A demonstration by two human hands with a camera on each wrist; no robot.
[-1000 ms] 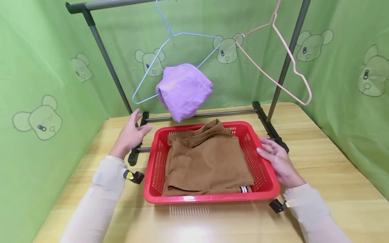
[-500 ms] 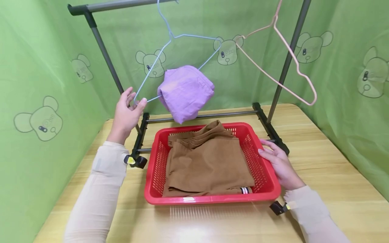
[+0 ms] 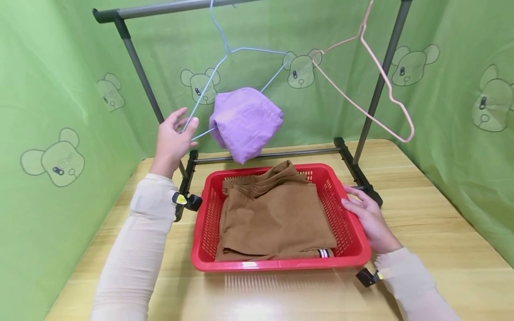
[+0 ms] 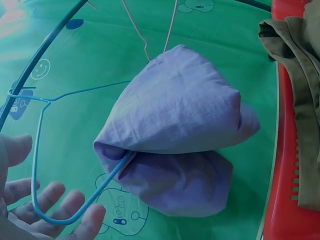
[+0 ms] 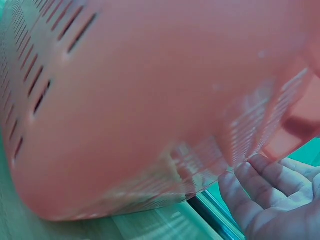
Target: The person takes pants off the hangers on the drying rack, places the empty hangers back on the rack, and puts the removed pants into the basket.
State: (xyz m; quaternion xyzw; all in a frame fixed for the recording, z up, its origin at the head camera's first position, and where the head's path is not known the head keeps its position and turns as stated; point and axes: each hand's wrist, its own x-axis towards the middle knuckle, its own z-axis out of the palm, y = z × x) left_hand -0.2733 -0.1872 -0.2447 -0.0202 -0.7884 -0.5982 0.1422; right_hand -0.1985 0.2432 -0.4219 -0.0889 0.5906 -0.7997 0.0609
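Note:
My left hand [image 3: 175, 137] is at the lower left corner of a blue clothes hanger [image 3: 218, 67]. In the left wrist view, the hanger's corner lies across its spread fingers [image 4: 50, 197], with the thumb apart from the wire. A folded lilac cloth garment [image 3: 246, 122] hangs over the hanger's bottom bar. My right hand [image 3: 371, 218] holds the right rim of a red plastic basket [image 3: 281, 265], thumb at the top edge and fingers against the outer side. Inside the basket lies a folded brown garment [image 3: 277, 218] with a striped trim near the front.
A dark metal clothes rack [image 3: 140, 71] stands behind the basket on the wooden table [image 3: 433, 223]. From its top bar, a pink hanger [image 3: 385, 84] hangs bare at the right. Green curtains [image 3: 48, 214] printed with mouse heads close in the back and sides.
My left hand has risen from beside the basket to the blue hanger's left corner, which has shifted slightly right. The pink hanger sways a little. The right hand keeps its place on the basket.

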